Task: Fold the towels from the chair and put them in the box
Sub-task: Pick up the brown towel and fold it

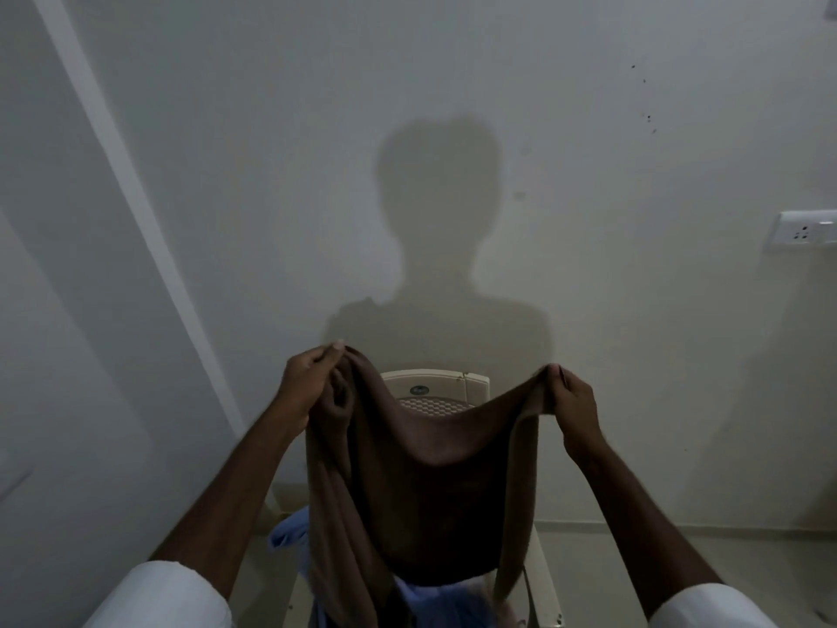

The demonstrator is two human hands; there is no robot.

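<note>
A: As the view looks down over two outstretched arms, what are they holding?

B: A brown towel [425, 482], lifted above a cream plastic chair [435, 392]. The left hand [312, 378] pinches one top corner, its fingers [337, 349] clamped on bunched cloth. The right hand [573, 401] pinches the other corner the same way. The top edge sags between them, and the rest hangs in front of the chair back.

A: Which step of the task is that?

B: It looks like the start of a fold: the towel is spread out, not yet doubled over.

A: Anything else on the chair?

B: A pale blue towel [290, 534] lies crumpled on the seat, partly hidden by the brown one, so more folding likely waits.

A: What does the next move need?

B: Probably pulling the top edge taut, then bringing both corners together so the halves meet evenly. The bunched left corner may need straightening first. The box is not in view.
</note>
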